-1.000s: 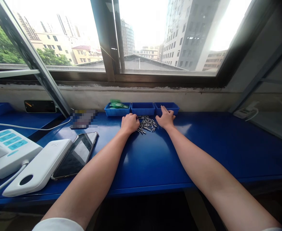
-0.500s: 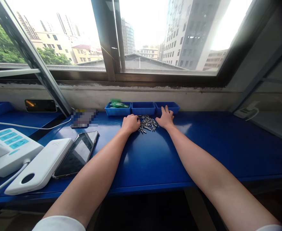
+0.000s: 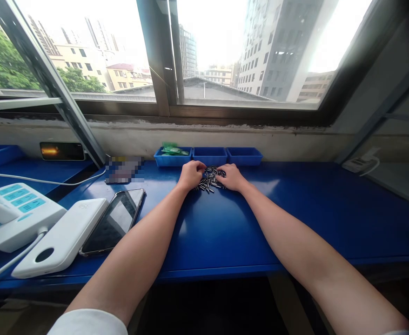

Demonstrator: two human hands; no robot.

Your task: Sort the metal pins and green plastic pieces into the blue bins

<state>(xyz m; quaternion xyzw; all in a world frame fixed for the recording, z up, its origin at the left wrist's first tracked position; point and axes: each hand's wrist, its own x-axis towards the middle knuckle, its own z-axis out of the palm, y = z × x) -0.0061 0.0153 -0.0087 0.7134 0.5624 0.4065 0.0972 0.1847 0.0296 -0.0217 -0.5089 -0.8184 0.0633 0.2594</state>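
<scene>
blue tabletop [image 3: 218,232]: my right hand [image 3: 232,177] came back from the trays [image 3: 209,156]; both hands' fingers now curl over the metal pins [image 3: 209,179], left hand [image 3: 191,175] too.

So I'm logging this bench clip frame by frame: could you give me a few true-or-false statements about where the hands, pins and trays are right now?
1. Both hands, left hand and right hand, rest at the pile of small silver metal pins. True.
2. The pins lie inside the middle blue plastic tray. False: they lie on the blue metal bench top, in front of the trays.
3. The leftmost blue plastic tray holds green packets. True.
4. The black smartphone lies right of the right hand. False: it lies far left, beside the white power bank.
5. The right hand is on the rightmost blue plastic tray. False: it is at the pins.
</scene>
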